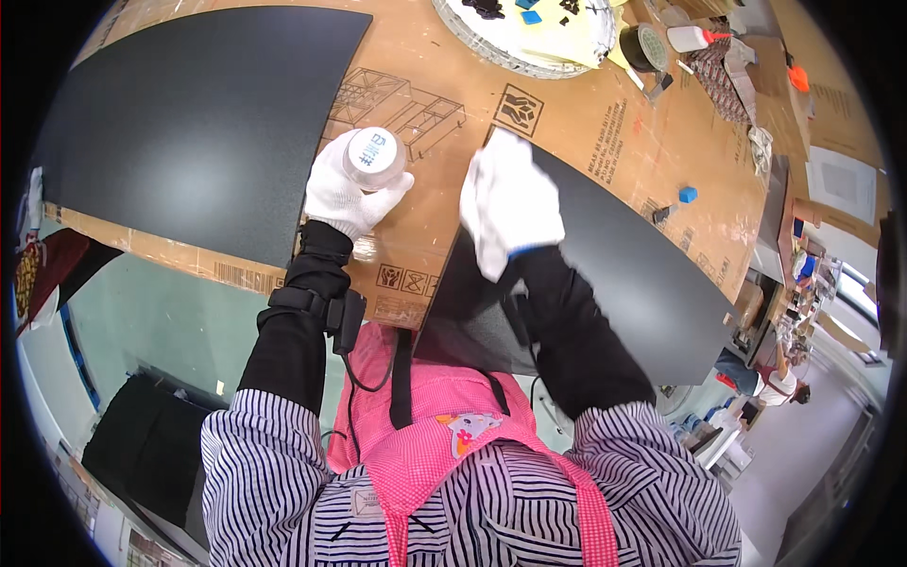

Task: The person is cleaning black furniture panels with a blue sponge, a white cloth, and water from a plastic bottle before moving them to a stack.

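Observation:
My left hand point(337, 194), in a white knit glove, is wrapped round a small clear bottle point(374, 159) with a whitish round top and blue handwriting. It is over the brown cardboard, beside the edge of a large black panel point(189, 123). My right hand point(529, 222), also gloved in white, is over a second black panel point(624, 274) on the right. Bunched in it is what looks like a white cloth point(501, 175), with one flap hanging toward the wrist. Motion blur hides its separate fingers.
Cardboard point(425, 189) covers the table. At the back stand a round tray point(453, 24) with dark and blue bits, a tape roll point(642, 47) and a white squeeze bottle point(688, 38) with a red tip. A blue cube point(688, 195) lies right. Another person point(779, 386) is far right.

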{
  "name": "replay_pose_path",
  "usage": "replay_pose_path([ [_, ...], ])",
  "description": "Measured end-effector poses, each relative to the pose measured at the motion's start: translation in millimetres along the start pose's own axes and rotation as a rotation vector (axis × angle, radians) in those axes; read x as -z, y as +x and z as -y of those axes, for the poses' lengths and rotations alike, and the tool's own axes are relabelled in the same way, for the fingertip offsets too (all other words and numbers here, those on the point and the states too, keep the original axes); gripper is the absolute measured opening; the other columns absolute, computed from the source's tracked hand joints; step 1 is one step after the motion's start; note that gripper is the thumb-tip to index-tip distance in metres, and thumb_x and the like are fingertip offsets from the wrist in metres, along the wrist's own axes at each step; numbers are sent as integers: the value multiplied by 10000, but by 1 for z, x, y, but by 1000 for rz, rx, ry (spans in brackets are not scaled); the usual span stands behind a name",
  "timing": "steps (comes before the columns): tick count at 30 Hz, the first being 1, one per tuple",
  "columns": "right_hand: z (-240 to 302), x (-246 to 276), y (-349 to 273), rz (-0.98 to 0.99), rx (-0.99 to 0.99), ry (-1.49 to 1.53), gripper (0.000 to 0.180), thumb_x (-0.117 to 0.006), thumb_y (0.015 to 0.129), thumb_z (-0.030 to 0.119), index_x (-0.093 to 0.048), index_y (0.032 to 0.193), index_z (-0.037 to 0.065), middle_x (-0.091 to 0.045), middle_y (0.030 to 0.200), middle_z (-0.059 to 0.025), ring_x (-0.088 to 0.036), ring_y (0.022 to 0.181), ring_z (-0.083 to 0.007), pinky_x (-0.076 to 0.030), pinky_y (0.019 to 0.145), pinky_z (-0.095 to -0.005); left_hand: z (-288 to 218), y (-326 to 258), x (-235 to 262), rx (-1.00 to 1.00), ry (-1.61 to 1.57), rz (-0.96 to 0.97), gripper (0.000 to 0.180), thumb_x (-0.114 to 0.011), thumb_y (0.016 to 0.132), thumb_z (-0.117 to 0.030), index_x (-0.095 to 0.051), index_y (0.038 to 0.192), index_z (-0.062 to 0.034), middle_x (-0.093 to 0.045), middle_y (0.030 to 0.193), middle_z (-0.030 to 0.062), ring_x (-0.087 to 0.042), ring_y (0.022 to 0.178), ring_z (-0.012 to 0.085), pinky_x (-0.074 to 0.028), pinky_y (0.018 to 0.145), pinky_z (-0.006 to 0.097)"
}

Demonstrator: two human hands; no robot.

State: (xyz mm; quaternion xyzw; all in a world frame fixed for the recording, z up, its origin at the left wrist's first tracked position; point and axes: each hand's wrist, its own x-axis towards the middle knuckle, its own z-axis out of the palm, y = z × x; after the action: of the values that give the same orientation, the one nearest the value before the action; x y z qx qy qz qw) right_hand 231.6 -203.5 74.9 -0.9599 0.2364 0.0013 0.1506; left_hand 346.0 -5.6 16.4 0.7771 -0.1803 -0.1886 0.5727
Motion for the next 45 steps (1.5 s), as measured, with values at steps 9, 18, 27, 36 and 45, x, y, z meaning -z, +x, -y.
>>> replay_pose_path([
  [9,6,-5,-39,-9,91,90,287,-549,1011,284,-630,1214,99,-683,1134,-173,-718,953,-376,-594,860,-474,35,-2,-7,13,-184,-128,598,-935,714,-303,-670,1174,-29,-734,1053,121,-725,1009,252,-575,913,351],
  [18,-27,0,26,48,25,-53,330,-547,1016,397,-574,1204,127,-688,1123,-207,-707,937,-450,-569,838,-529,18,0,-1,-154,175,-90,572,-928,720,-331,-682,1138,-28,-729,1060,133,-716,1007,300,-573,920,389],
  [27,-36,9,49,13,93,-202,231,-551,1018,335,-631,1063,123,-671,1056,-172,-710,918,-383,-577,809,-477,22,1,-7,-217,236,-126,596,-933,701,-359,-683,1125,-24,-717,1064,159,-698,1018,349,-565,933,420],
  [36,-40,5,53,27,81,-206,276,-492,1055,349,-612,1086,102,-676,1061,-204,-703,944,-423,-565,833,-506,17,5,-7,-218,189,-96,536,-922,710,-334,-696,1100,-44,-721,1045,146,-695,1005,350,-563,918,427],
  [45,-42,5,45,85,54,-142,322,-569,1026,354,-633,1228,111,-691,1108,-206,-695,988,-430,-566,847,-497,16,2,-6,-209,199,-91,562,-924,712,-352,-694,1118,-39,-719,1056,150,-696,1015,346,-562,932,422],
])
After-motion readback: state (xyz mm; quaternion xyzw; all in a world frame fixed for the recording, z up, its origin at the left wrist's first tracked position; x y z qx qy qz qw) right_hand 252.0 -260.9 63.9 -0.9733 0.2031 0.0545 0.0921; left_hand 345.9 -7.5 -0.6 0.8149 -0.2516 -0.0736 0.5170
